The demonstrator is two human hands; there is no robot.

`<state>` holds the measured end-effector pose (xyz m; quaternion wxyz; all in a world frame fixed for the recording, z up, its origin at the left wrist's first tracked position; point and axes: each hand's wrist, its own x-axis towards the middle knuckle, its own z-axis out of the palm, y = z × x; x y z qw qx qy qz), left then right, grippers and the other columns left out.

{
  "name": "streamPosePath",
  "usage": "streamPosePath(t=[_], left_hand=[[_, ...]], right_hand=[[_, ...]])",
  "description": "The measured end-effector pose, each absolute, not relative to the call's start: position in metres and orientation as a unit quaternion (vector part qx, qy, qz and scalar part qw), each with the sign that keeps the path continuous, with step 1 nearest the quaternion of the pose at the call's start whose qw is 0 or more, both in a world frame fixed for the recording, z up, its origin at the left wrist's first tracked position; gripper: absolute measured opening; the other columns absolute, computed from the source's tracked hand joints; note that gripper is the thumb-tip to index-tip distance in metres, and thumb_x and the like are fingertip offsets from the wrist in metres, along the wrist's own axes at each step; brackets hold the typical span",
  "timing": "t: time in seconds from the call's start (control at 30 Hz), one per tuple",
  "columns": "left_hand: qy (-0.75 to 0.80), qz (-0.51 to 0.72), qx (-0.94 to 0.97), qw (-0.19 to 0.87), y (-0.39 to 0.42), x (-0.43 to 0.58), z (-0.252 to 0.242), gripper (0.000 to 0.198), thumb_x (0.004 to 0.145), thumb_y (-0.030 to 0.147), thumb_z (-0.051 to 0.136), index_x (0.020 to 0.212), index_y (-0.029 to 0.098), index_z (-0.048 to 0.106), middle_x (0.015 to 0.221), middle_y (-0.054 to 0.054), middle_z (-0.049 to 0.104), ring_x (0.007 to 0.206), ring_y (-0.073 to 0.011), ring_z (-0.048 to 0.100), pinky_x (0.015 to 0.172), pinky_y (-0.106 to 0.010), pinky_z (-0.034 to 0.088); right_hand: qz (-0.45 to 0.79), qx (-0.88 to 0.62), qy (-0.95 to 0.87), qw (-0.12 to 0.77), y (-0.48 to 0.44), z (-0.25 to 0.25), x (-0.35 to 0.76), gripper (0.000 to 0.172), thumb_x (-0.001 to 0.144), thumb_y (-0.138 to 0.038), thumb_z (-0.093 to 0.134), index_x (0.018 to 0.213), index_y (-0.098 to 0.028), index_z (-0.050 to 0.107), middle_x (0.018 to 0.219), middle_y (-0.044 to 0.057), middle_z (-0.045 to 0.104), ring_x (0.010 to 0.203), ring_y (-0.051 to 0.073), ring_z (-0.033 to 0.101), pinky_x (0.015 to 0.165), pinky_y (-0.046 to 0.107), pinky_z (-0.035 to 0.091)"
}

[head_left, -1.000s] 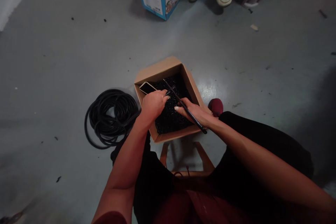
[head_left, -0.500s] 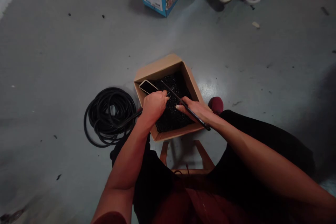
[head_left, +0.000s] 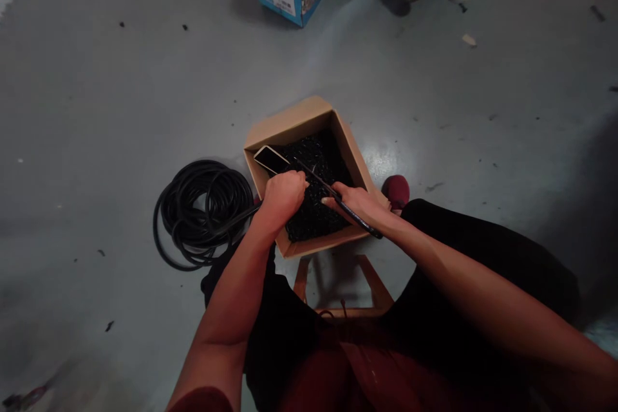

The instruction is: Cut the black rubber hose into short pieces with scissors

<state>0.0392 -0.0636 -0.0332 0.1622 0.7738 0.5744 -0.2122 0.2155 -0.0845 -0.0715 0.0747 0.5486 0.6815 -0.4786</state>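
You get a dim view: glare pools on the floor (head_left: 386, 161) at three o'clock from the box (head_left: 290, 122), shadow darkens the three o'clock edge, and detail blurs toward eight o'clock.

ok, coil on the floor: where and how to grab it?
Coil: likely best across the bundled loops on its left, coming from the person's left, fingers into the open middle. It lies flat in rings, while its right side has the box beside it and a strand leading toward the left hand.
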Motion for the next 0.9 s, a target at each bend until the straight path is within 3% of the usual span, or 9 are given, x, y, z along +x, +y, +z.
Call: streamPosePath(t=[0.37, 0.63, 0.77, 0.9], left_hand=[[0.575, -0.252, 0.748, 0.216, -0.059, 0.04, -0.032, 0.034, 0.091, 0.031, 0.039, 0.101, 0.013, 0.067, 0.097, -0.017, 0.069, 0.092, -0.0308, 0.066, 0.077, -0.038, 0.05], [0.589, -0.262, 0.723, 0.247, -0.055, 0.037, -0.029, 0.037, 0.092, 0.033, 0.036, 0.101, 0.014, 0.065, 0.103, -0.017, 0.068, 0.098, -0.0284, 0.065, 0.082, -0.038, 0.049], [0.583, -0.214, 0.735, 0.272, -0.053, 0.034, -0.032, 0.033, 0.09, 0.031, 0.04, 0.108, 0.013, 0.06, 0.108, -0.016, 0.065, 0.101, -0.0263, 0.063, 0.087, -0.037, 0.048], [0.557, -0.165, 0.744, 0.329, -0.054, 0.036, -0.032, 0.034, 0.089, 0.023, 0.039, 0.115, 0.012, 0.057, 0.115, -0.015, 0.063, 0.106, -0.0237, 0.061, 0.091, -0.034, 0.045]], right_hand=[[-0.479, 0.541, 0.685, 0.091, -0.086, -0.074, 0.217, 0.033, 0.087, -0.051, 0.042, 0.093, -0.021, 0.055, 0.073, 0.006, 0.063, 0.065, 0.02, 0.057, 0.054, 0.027, 0.03], [-0.485, 0.537, 0.685, 0.076, -0.087, -0.077, 0.219, 0.033, 0.086, -0.053, 0.042, 0.087, -0.021, 0.054, 0.069, 0.005, 0.061, 0.064, 0.02, 0.057, 0.054, 0.027, 0.03], [-0.461, 0.572, 0.677, 0.043, -0.08, -0.073, 0.22, 0.032, 0.087, -0.051, 0.042, 0.084, -0.022, 0.052, 0.07, 0.005, 0.06, 0.065, 0.02, 0.057, 0.053, 0.027, 0.029], [-0.515, 0.596, 0.613, -0.061, -0.073, -0.065, 0.22, 0.026, 0.087, -0.048, 0.043, 0.083, -0.022, 0.048, 0.065, 0.001, 0.057, 0.057, 0.016, 0.054, 0.052, 0.025, 0.035]])
